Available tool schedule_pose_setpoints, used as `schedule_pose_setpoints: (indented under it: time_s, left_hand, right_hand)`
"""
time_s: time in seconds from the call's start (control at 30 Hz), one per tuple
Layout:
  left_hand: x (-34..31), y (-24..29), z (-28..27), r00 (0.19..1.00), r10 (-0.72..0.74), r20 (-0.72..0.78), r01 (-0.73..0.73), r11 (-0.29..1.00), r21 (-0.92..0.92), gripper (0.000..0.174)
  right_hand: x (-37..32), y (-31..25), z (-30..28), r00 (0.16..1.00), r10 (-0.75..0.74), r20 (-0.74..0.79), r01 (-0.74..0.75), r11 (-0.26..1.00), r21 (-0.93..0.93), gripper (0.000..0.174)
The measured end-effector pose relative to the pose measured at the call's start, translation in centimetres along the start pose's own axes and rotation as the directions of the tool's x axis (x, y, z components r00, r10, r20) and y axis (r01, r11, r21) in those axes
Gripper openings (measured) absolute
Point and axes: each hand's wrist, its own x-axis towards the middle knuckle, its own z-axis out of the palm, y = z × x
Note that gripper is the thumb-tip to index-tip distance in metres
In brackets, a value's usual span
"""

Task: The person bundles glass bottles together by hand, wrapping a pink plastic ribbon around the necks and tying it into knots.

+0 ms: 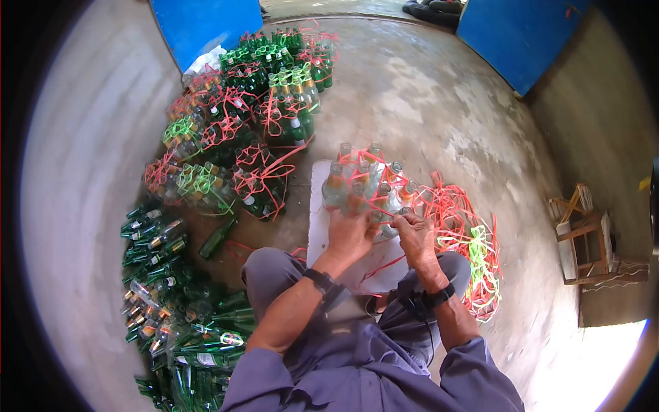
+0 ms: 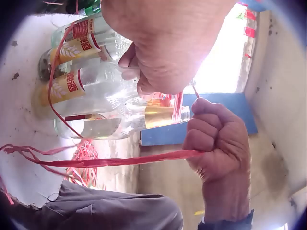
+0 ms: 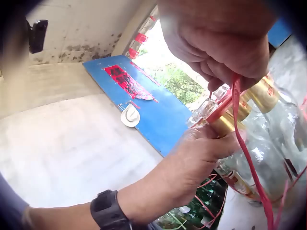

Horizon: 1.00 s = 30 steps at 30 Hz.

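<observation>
Got my left hand (image 1: pixel 353 235) curled at a neck in the cluster of clear glass bottles with gold neck labels (image 2: pixel 100 88), while my right hand (image 1: pixel 416 242) is closed on a flat red plastic strap (image 2: pixel 120 162). The cluster's just ahead of both hands, on a white flat slab (image 1: pixel 318 223). Tangled red and green straps (image 1: pixel 477 264) lie right of my right hand; green glass bottles (image 1: pixel 209 343) are left of my left.

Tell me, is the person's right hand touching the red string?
Touching. The left wrist view shows the right hand with its fingers curled round the red string, which runs straight into the fist.
</observation>
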Motion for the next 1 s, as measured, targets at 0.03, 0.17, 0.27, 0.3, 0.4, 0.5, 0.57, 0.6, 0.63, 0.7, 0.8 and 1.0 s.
schedule_pose_setpoints:
  time_s: [0.03, 0.17, 0.27, 0.3, 0.4, 0.5, 0.57, 0.6, 0.63, 0.7, 0.8, 1.0]
  left_hand:
    - [0.0, 0.0, 0.2, 1.000, 0.005, 0.001, -0.005, 1.000, -0.002, 0.029]
    - [0.1, 0.1, 0.2, 0.995, 0.019, -0.094, -0.021, 1.000, -0.017, 0.029]
    - [0.0, 0.8, -0.8, 0.999, 0.005, -0.052, -0.006, 1.000, -0.020, 0.035]
    - [0.1, 1.1, -1.0, 1.000, -0.019, -0.009, 0.019, 0.999, -0.032, 0.035]
    - [0.1, 0.3, 0.1, 0.998, 0.030, -0.048, -0.029, 0.999, 0.033, 0.035]
    - [0.1, -0.2, 0.6, 0.998, 0.031, -0.059, -0.030, 0.999, 0.023, 0.035]
    - [0.2, 0.0, 0.3, 0.998, 0.035, -0.046, -0.034, 0.999, 0.021, 0.036]
    - [0.2, 0.1, 0.1, 0.999, 0.034, -0.029, -0.034, 0.999, 0.016, 0.037]
    - [0.1, 0.0, -0.1, 0.999, 0.042, -0.017, -0.041, 0.999, 0.028, 0.037]
    - [0.1, -0.3, -0.3, 0.999, 0.042, -0.018, -0.041, 0.999, 0.021, 0.030]
    - [-0.8, -0.6, -1.2, 0.971, -0.231, 0.064, 0.240, 0.925, -0.295, 0.024]
    - [2.0, 5.1, -7.3, 0.963, 0.211, -0.170, -0.226, 0.971, -0.075, 0.019]
  right_hand:
    - [0.3, 1.3, -0.1, 0.992, -0.125, 0.002, 0.124, 0.988, -0.092, 0.025]
    - [-1.1, 0.4, -0.5, 0.985, -0.170, 0.021, 0.169, 0.945, -0.282, 0.026]
    - [-1.0, 2.8, -0.1, 0.974, -0.225, -0.021, 0.216, 0.954, -0.207, 0.023]
    - [-1.0, 3.2, -0.2, 0.975, -0.220, -0.022, 0.210, 0.953, -0.216, 0.023]
    - [-0.9, 3.3, 0.1, 0.976, -0.210, -0.048, 0.194, 0.954, -0.227, 0.023]
    - [0.0, 4.7, 0.9, 0.977, -0.203, -0.061, 0.190, 0.966, -0.174, 0.024]
    - [0.4, 5.7, 1.4, 0.984, -0.153, -0.087, 0.142, 0.982, -0.121, 0.027]
    - [0.4, 6.3, 1.7, 0.989, -0.095, -0.110, 0.088, 0.994, -0.070, 0.031]
    - [0.4, 6.8, 2.0, 0.989, -0.088, -0.115, 0.082, 0.995, -0.053, 0.031]
    - [0.6, 6.9, 2.5, 0.987, -0.058, -0.150, 0.047, 0.996, -0.075, 0.034]
    - [-0.1, 5.4, 3.1, 0.981, 0.140, -0.131, -0.117, 0.978, 0.170, 0.036]
    - [0.8, 7.9, 4.1, 0.976, 0.216, -0.036, -0.199, 0.944, 0.265, 0.040]
